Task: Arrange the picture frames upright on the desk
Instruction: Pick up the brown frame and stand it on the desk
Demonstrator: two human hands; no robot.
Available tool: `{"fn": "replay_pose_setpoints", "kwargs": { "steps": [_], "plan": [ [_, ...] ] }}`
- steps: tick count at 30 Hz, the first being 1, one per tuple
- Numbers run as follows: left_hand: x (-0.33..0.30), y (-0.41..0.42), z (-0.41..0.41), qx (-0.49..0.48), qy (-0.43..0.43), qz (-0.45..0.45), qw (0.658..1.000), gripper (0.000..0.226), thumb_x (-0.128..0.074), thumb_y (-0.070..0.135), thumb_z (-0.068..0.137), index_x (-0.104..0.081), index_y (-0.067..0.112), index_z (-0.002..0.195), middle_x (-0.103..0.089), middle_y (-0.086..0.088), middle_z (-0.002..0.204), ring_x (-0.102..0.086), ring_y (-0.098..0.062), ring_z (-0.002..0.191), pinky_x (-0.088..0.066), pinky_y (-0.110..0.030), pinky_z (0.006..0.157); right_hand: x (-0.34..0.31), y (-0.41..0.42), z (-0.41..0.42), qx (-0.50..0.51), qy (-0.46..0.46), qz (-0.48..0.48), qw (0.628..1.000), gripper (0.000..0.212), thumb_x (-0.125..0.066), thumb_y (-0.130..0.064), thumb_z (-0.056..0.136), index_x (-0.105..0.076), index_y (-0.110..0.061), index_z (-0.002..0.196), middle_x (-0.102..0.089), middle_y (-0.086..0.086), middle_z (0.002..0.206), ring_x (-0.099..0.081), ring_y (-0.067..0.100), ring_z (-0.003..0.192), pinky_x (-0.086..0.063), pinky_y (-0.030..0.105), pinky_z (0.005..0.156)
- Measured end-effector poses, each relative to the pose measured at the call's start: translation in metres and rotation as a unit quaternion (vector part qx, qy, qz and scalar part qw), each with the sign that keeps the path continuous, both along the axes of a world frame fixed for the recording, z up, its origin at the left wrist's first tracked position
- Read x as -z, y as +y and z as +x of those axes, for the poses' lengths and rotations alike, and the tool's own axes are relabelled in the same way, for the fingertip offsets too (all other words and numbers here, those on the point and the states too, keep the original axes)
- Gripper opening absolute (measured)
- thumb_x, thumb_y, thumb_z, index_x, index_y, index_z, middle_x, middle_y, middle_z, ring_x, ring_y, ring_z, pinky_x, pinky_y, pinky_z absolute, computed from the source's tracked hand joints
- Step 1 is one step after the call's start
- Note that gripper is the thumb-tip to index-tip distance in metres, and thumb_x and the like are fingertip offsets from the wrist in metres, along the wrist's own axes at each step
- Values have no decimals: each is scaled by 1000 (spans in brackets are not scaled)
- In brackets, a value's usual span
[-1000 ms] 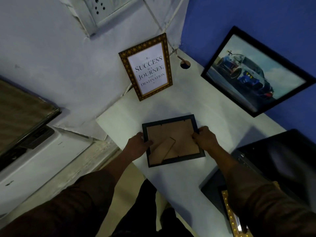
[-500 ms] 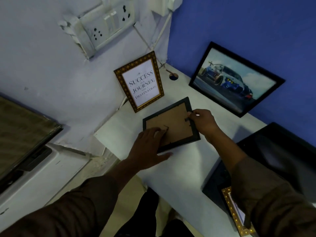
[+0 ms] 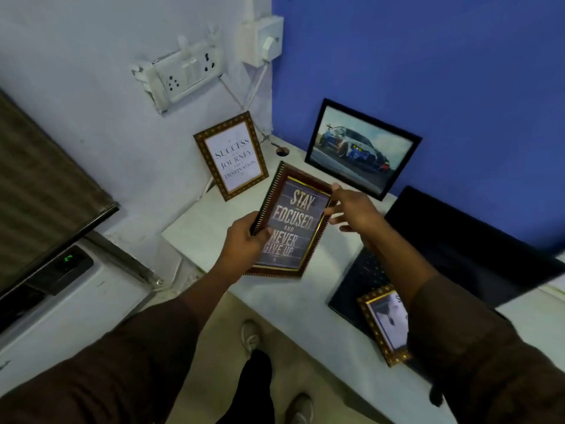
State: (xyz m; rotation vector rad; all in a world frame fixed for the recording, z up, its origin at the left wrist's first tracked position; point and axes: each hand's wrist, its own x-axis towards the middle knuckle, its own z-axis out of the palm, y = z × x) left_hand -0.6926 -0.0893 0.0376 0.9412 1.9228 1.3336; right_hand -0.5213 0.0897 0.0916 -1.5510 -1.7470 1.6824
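Note:
A brown-framed "Stay Focused and Never Give Up" picture (image 3: 290,221) is held above the white desk (image 3: 198,228), face toward me. My left hand (image 3: 244,246) grips its left edge. My right hand (image 3: 351,206) is at its right edge with fingers spread, the thumb touching the frame. A gold-framed "Success is a Journey" picture (image 3: 234,156) stands upright against the white wall. A black-framed car picture (image 3: 360,148) leans upright against the blue wall. Another gold frame (image 3: 382,322) lies flat on the laptop, partly hidden by my right sleeve.
An open laptop (image 3: 458,249) takes up the desk's right side. A cable hole (image 3: 282,151) sits in the back corner, with cords running up to a wall socket panel (image 3: 183,78). A white appliance (image 3: 61,301) stands left of the desk.
The frame lay back-up on the desk with both hands on it; now it is lifted and turned face toward me. My right hand's fingers have spread apart. The camera has tilted upward.

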Motion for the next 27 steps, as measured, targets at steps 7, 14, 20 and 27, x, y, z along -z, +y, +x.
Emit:
{"fn": "replay_pose_setpoints", "kwargs": {
  "steps": [7, 14, 20, 27],
  "plan": [
    [-37, -31, 69, 14, -182, 31, 983, 23, -67, 7, 92, -72, 11, 114, -79, -13, 108, -76, -35, 96, -60, -54, 87, 13, -53, 99, 54, -23, 18, 998, 45, -48, -62, 95, -58, -22, 113, -66, 7, 121, -64, 26, 108, -52, 47, 97],
    [-64, -17, 117, 91, -241, 20, 966, 26, -65, 10, 95, -70, 14, 120, -78, -10, 112, -76, -32, 99, -59, -55, 90, -10, -99, 153, 149, 93, -10, 984, 44, -39, -49, 105, -71, -19, 111, -76, 7, 111, -72, 27, 103, -54, 45, 91],
    [-76, 1, 155, 216, -174, -12, 961, 26, -65, 20, 97, -69, 19, 123, -78, -3, 114, -75, -24, 104, -61, -34, 87, -17, -126, 199, 280, 134, 44, 949, 44, -38, -50, 104, -70, -21, 114, -78, 3, 108, -76, 23, 96, -61, 41, 81],
    [-73, 3, 192, 304, -174, -118, 929, 28, -59, 28, 100, -66, 18, 125, -77, -2, 113, -70, -27, 111, -54, -38, 90, -14, -159, 242, 368, 95, 97, 920, 48, -40, -60, 99, -65, -21, 110, -77, 0, 104, -76, 21, 92, -62, 43, 82]
  ]
}}
